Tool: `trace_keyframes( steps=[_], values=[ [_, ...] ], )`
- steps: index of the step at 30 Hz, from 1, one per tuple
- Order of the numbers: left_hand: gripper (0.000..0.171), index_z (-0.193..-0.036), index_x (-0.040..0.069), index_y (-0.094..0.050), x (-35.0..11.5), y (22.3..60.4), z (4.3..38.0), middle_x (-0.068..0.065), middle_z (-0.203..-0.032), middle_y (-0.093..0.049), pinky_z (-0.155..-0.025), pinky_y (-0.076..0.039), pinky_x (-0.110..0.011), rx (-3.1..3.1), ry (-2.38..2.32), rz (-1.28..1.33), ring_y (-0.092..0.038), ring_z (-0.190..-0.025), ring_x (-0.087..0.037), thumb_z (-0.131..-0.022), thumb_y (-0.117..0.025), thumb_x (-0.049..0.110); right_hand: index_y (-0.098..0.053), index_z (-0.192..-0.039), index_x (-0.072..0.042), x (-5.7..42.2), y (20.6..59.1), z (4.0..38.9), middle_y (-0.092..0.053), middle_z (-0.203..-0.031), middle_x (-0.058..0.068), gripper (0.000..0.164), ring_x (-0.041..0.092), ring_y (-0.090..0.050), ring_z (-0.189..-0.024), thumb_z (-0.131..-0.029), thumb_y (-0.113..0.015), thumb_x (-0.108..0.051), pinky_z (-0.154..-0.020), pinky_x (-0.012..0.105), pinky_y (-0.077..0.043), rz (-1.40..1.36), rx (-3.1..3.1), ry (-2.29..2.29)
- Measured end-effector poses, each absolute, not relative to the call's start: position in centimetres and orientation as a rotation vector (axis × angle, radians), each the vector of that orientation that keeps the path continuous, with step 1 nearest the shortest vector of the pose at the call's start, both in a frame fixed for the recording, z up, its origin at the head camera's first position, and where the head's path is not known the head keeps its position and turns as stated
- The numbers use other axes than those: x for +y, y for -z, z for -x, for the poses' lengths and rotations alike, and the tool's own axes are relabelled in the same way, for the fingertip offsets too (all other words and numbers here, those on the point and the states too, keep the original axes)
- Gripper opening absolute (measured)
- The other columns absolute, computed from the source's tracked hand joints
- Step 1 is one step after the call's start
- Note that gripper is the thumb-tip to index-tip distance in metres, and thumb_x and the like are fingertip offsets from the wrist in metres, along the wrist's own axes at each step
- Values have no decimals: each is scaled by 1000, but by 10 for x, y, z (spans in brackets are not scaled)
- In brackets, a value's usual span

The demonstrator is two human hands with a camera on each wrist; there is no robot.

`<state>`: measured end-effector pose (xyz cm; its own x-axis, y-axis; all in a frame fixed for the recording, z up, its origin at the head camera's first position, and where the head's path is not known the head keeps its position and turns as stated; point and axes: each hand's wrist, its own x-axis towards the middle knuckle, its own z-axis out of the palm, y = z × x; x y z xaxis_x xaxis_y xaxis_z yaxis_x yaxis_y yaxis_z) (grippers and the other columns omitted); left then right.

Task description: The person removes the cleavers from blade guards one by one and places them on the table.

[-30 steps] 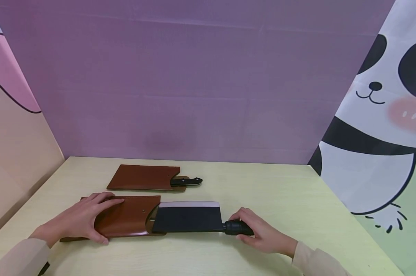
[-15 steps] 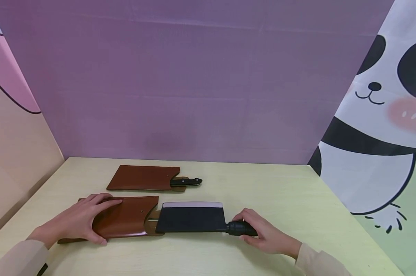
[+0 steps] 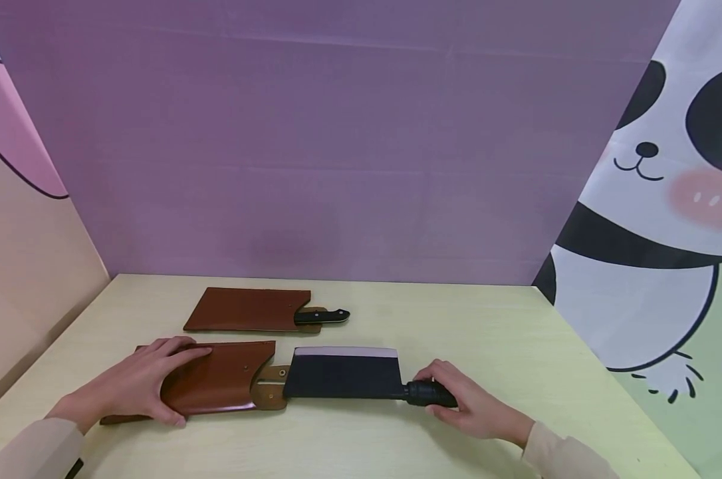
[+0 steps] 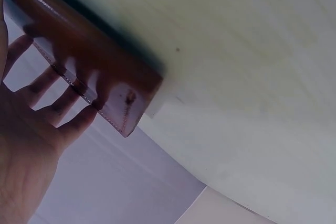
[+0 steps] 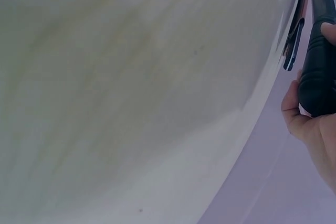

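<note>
At the table's front left my left hand (image 3: 136, 379) spans a brown leather knife sheath (image 3: 217, 372), fingers over its far side and thumb at its near edge. In the left wrist view several fingertips touch the sheath's stitched edge (image 4: 63, 77). My right hand (image 3: 471, 402) grips the black handle of a cleaver (image 3: 343, 376). Its dark blade, with a pale cutting edge facing away from me, lies outside the sheath mouth, close to the tan tongue with a slot (image 3: 270, 389). In the right wrist view the fingers of my right hand (image 5: 315, 135) wrap the handle (image 5: 315, 72).
Behind the sheath lies a second brown leather sheath (image 3: 247, 309), with a knife's black riveted handle (image 3: 322, 317) sticking out to the right. The pale wooden table (image 3: 486, 319) ends at a purple backdrop (image 3: 337, 166). A panda-printed wall (image 3: 648, 213) stands on the right.
My right hand has drawn the cleaver to the right, away from the sheath, baring the tan tongue. My left hand and sheath have shifted only slightly left.
</note>
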<state>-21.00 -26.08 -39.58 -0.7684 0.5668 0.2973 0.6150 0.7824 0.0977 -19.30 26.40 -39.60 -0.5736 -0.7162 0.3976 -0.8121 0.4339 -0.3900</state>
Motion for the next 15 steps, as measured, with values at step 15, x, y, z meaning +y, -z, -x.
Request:
trace_keyframes(
  steps=[15],
  values=[
    [97,-130,21,-50,-258,397,210,-6,-124,-47,-80,-42,-53,-2740,287,932,-49,-110,-31,-52,-68,76,-50,-116,-9,283,397,192,-52,-106,-4,40,5,-46,-93,-80,-67,-2,-78,21,-42,-1328,-2501,-845]
  ],
)
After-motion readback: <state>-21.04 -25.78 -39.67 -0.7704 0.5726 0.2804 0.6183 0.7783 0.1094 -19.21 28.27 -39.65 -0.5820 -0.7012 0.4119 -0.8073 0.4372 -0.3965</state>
